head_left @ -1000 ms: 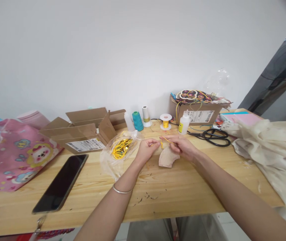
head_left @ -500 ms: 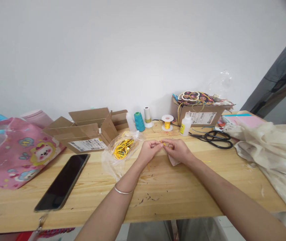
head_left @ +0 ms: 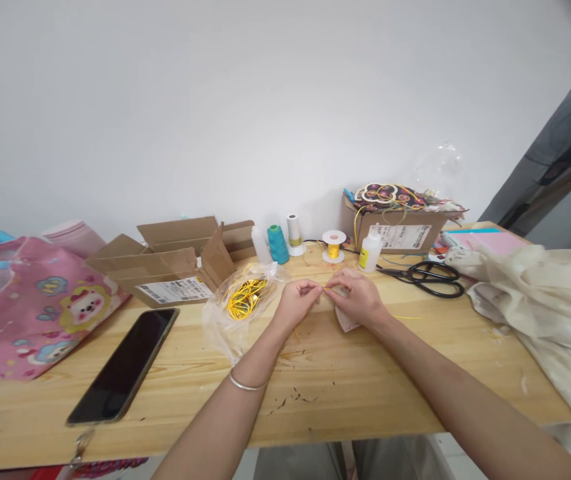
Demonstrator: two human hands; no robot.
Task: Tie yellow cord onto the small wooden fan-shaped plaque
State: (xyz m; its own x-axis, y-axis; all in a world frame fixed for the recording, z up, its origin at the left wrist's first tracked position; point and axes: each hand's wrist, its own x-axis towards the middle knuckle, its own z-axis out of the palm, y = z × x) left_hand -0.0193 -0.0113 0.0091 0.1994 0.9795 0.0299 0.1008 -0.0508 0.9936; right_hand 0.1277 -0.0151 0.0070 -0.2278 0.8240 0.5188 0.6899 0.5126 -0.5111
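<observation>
Above the middle of the wooden table, my left hand (head_left: 296, 303) and my right hand (head_left: 358, 298) meet fingertip to fingertip. Both pinch a thin yellow cord (head_left: 324, 289), which shows between them. One loose end hangs below my left hand, and another yellow length (head_left: 406, 317) lies right of my right wrist. Under my right hand is a small pale flat piece (head_left: 345, 322), partly covered. A plastic bag with a yellow cord bundle (head_left: 245, 298) lies left of my left hand.
Behind the hands stand a teal thread cone (head_left: 278, 245), a white spool (head_left: 294, 235), a yellow thread spool (head_left: 333, 248) and a bottle (head_left: 369, 252). Black scissors (head_left: 428, 278) and cream cloth (head_left: 555, 293) are right. Left are a phone (head_left: 124, 365), an open box (head_left: 165, 267) and a pink bag (head_left: 40, 307).
My right fingers have shifted slightly and are curled differently at the cord. My left hand holds nearly the same place. The view has moved a little.
</observation>
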